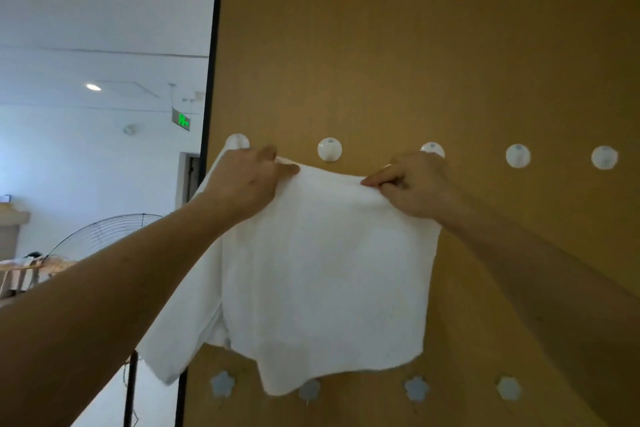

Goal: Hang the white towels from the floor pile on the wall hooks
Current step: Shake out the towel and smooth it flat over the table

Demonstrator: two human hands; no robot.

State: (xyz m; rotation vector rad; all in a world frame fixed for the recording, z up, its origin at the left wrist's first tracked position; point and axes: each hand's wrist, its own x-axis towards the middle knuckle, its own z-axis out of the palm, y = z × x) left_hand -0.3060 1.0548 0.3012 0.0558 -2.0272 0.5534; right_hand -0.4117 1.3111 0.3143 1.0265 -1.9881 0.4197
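Brown wall board, round white hooks in a row, blue flower-shaped hooks lower down

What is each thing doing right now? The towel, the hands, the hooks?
White towel: held up by its top edge against the board, hanging below the hands.
Left hand: grips the towel's top left.
Right hand: pinches the top right.
Middle round hook: bare, just above the towel's edge.
Fan: too blurry to tell whether it spins.
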